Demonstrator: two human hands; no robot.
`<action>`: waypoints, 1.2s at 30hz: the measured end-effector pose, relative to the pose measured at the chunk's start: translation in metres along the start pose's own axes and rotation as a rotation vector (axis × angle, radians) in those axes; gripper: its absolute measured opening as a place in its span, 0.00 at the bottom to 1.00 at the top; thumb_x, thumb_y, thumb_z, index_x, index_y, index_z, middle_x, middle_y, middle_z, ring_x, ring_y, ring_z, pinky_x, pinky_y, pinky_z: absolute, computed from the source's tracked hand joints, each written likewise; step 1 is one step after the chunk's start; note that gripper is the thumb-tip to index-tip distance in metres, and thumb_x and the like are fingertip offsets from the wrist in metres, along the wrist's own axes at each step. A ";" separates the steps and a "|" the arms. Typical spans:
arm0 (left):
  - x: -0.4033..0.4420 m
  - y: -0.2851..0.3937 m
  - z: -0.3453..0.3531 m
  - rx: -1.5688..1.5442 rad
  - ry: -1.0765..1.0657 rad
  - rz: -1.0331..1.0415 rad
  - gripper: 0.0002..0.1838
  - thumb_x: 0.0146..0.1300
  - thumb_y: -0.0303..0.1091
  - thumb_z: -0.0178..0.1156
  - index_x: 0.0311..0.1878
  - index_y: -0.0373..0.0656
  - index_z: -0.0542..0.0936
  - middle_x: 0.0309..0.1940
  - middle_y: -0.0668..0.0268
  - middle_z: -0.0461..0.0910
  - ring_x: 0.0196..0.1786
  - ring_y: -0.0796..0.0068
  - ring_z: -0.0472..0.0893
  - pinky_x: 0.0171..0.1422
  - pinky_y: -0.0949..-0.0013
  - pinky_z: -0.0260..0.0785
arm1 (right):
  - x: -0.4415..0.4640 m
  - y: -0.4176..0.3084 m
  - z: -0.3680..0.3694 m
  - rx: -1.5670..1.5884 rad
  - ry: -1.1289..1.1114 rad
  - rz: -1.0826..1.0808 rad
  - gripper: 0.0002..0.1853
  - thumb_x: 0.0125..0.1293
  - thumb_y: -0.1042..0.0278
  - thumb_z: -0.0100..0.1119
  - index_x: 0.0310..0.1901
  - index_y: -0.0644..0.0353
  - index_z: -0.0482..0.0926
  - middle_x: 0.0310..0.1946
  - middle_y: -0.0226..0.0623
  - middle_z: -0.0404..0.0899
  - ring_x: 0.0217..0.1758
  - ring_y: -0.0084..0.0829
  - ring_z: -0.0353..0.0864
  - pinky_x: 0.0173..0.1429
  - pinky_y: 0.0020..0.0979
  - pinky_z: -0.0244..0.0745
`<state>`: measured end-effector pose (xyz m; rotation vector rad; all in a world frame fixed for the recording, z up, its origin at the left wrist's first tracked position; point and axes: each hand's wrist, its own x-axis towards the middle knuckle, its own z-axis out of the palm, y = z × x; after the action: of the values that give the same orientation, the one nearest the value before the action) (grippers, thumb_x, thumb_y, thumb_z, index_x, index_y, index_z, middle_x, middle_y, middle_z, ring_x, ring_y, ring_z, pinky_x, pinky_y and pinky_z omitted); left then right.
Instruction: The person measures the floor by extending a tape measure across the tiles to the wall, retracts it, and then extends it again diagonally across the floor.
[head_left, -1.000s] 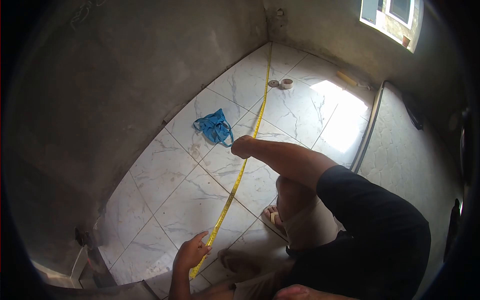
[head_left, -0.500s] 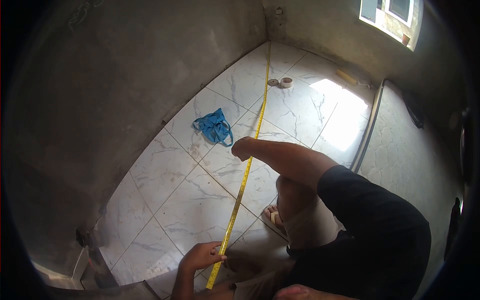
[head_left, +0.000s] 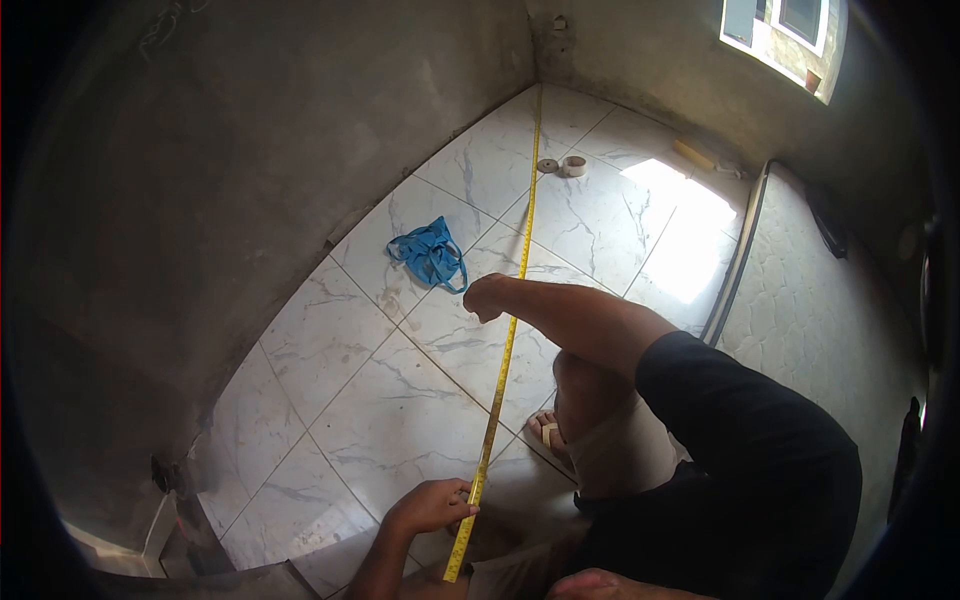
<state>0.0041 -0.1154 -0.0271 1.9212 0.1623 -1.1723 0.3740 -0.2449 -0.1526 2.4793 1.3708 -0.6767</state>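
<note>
Tape measure blade (head_left: 503,372): hidden briefly behind the right wrist; marked in numerals too small to read.
Right hand (head_left: 485,297): turned so as to hide most fingers; cannot tell whether touching the blade.
Left hand (head_left: 430,507): partly hidden at the fingers; followed by a forearm (head_left: 378,572) cut off at the bottom edge.
Blue strapped cloth (head_left: 430,252): too crumpled to identify.
Yellowish item (head_left: 693,154) by the tiled floor's (head_left: 365,395) far edge: blurred, unnameable.
Window (head_left: 795,35): cut off at the top edge.
Wall scribble (head_left: 165,28): too faint to read.

Sunlit tiles (head_left: 350,375); walls (head_left: 270,170), perhaps plaster
</note>
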 end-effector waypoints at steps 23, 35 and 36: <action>0.008 -0.016 -0.003 -0.056 0.019 0.000 0.17 0.63 0.35 0.64 0.48 0.32 0.78 0.28 0.65 0.83 0.31 0.81 0.79 0.39 0.76 0.70 | -0.004 0.001 0.002 0.034 0.066 -0.041 0.15 0.55 0.59 0.63 0.44 0.53 0.83 0.39 0.38 0.83 0.47 0.42 0.82 0.47 0.46 0.78; 0.018 -0.036 0.000 -0.009 0.070 0.000 0.16 0.62 0.34 0.64 0.47 0.31 0.78 0.28 0.63 0.84 0.31 0.80 0.80 0.39 0.76 0.71 | -0.010 -0.003 -0.003 0.038 0.064 -0.043 0.16 0.55 0.58 0.63 0.44 0.53 0.83 0.40 0.38 0.83 0.47 0.42 0.82 0.48 0.46 0.78; 0.018 -0.038 0.000 0.001 0.074 -0.008 0.16 0.62 0.34 0.64 0.47 0.31 0.78 0.29 0.63 0.84 0.32 0.80 0.81 0.40 0.75 0.72 | -0.012 -0.003 -0.005 0.041 0.055 -0.032 0.16 0.55 0.57 0.63 0.44 0.53 0.83 0.40 0.37 0.83 0.47 0.42 0.82 0.48 0.46 0.78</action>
<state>-0.0047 -0.0970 -0.0633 1.9674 0.2098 -1.1073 0.3671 -0.2501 -0.1421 2.5308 1.4328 -0.6550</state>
